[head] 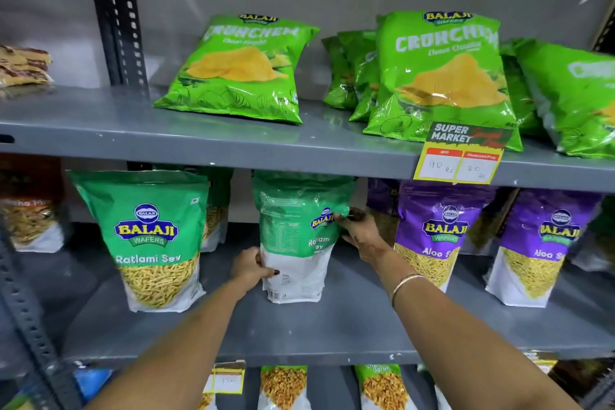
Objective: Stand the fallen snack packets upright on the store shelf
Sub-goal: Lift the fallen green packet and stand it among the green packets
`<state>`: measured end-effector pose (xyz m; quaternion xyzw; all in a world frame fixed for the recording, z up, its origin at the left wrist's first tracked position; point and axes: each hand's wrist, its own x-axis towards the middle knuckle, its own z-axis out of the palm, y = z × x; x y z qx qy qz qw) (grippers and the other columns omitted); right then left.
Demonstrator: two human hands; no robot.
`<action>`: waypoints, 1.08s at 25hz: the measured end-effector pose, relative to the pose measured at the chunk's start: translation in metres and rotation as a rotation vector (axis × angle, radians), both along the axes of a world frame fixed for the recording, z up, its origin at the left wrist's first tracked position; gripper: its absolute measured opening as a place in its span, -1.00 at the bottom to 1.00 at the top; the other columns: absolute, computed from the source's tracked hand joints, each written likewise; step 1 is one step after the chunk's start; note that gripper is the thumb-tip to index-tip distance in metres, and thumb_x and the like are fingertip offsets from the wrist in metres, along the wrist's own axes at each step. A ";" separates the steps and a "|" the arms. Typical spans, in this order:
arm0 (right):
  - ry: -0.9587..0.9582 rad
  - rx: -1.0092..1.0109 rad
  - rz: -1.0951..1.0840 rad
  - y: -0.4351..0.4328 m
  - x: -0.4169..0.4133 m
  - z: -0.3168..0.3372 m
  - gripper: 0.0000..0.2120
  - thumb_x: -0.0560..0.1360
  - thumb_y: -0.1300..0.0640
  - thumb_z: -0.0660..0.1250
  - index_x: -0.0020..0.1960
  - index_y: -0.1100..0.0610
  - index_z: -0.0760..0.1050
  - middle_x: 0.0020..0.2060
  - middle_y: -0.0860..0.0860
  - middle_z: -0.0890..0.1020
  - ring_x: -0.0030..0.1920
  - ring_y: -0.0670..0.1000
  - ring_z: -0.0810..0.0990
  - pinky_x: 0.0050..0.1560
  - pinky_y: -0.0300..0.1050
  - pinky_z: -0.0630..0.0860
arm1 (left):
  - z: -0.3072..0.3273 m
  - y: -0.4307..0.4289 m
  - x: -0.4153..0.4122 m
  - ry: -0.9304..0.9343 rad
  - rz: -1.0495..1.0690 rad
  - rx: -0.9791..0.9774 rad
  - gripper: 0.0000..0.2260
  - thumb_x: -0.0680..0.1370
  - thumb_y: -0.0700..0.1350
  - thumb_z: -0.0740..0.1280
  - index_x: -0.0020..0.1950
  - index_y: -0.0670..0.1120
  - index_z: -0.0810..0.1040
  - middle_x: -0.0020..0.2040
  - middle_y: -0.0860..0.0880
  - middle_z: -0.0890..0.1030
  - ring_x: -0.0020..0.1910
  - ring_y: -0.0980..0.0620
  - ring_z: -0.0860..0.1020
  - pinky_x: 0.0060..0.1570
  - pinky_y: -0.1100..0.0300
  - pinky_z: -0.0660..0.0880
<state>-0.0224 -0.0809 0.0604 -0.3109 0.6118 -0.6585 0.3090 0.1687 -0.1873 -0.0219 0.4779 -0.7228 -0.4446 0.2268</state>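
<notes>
Left hand (251, 268) & right hand (361, 236) both clamp Ratlami Sev packet (296, 236), upright but back-facing w/ another behind; letting go early could tip it.

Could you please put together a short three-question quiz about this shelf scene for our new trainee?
1. True or false: both hands are on the same green packet on the middle shelf.
2. Which side of that packet faces the camera? A) the front with the see-through window B) the printed back with a barcode C) the bottom
3. What colour are the Aloo Sev packets to its right?

Key:
1. True: the left hand takes its lower left edge, the right hand its upper right edge.
2. B
3. Purple
</notes>
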 end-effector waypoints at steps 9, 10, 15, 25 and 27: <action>0.230 0.713 0.436 0.016 0.019 -0.050 -0.80 0.38 0.30 0.42 -0.29 0.13 0.41 -0.37 0.03 0.52 -0.44 -0.11 0.51 -0.38 -0.25 0.45 | 0.022 0.015 0.006 -0.106 -0.123 0.287 -0.65 0.52 -0.34 0.10 0.29 -0.22 0.41 0.00 -0.12 0.54 -0.08 0.00 0.47 -0.07 0.20 0.38; 0.215 0.689 0.410 0.016 0.022 -0.049 -0.80 0.37 0.28 0.43 -0.23 0.13 0.41 -0.36 0.02 0.50 -0.38 -0.09 0.49 -0.35 -0.23 0.43 | 0.022 0.015 0.008 -0.102 -0.124 0.334 -0.65 0.55 -0.32 0.06 0.29 -0.20 0.42 0.06 -0.12 0.55 -0.01 -0.03 0.49 0.03 0.15 0.36; 0.289 0.651 0.470 0.025 0.028 -0.048 -0.37 0.35 0.13 0.48 0.33 0.04 0.28 0.12 -0.07 0.45 0.15 -0.01 0.42 -0.03 -0.09 0.45 | 0.025 0.016 0.015 0.014 -0.144 0.457 -0.83 0.56 -0.04 0.22 -0.07 -0.09 0.55 0.21 -0.10 0.52 0.21 -0.01 0.41 0.19 0.04 0.31; 0.221 0.402 0.284 0.015 0.033 -0.080 -0.14 0.22 0.19 0.57 0.29 0.16 0.05 0.24 0.11 0.38 0.27 0.08 0.41 0.35 0.04 0.39 | 0.019 0.030 -0.001 0.048 -0.142 0.431 -0.51 0.54 0.10 0.21 0.43 -0.04 0.30 0.36 -0.08 0.40 0.35 -0.07 0.36 0.36 -0.07 0.29; 0.270 0.385 0.347 0.020 0.021 -0.078 -0.34 0.28 0.22 0.52 0.19 0.15 0.16 0.15 0.05 0.41 0.24 0.08 0.44 0.29 0.04 0.43 | 0.021 0.027 -0.001 0.095 -0.087 0.382 -0.53 0.52 0.07 0.26 0.37 -0.09 0.37 0.44 -0.04 0.36 0.44 -0.04 0.28 0.35 -0.04 0.28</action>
